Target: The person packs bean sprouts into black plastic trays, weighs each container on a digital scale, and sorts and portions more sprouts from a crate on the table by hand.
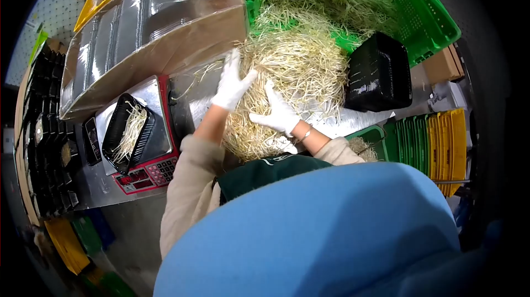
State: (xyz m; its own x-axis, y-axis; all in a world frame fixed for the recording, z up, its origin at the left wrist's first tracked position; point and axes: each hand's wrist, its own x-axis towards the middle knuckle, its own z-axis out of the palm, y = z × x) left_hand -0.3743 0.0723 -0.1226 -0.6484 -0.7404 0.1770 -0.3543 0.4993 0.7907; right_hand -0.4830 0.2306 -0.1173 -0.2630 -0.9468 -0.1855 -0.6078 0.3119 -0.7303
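Note:
Both of my hands wear white gloves and rest on a large heap of pale bean sprouts point(301, 65) on the metal table. My left hand point(233, 83) is at the heap's left side, its fingers spread and pointing away from me. Nearer to me, my right hand point(276, 113) lies on the sprouts with thumb and fingers apart. To the left, a black tray point(118, 145) with some sprouts in it sits tilted on a red scale point(165, 104).
A cardboard box point(193, 48) of clear plastic lids stands at the upper left. Behind the heap is a green crate point(430, 26) with more sprouts. Stacked black trays point(381, 73) stand right of the heap. Green and yellow containers point(450, 148) line the right edge.

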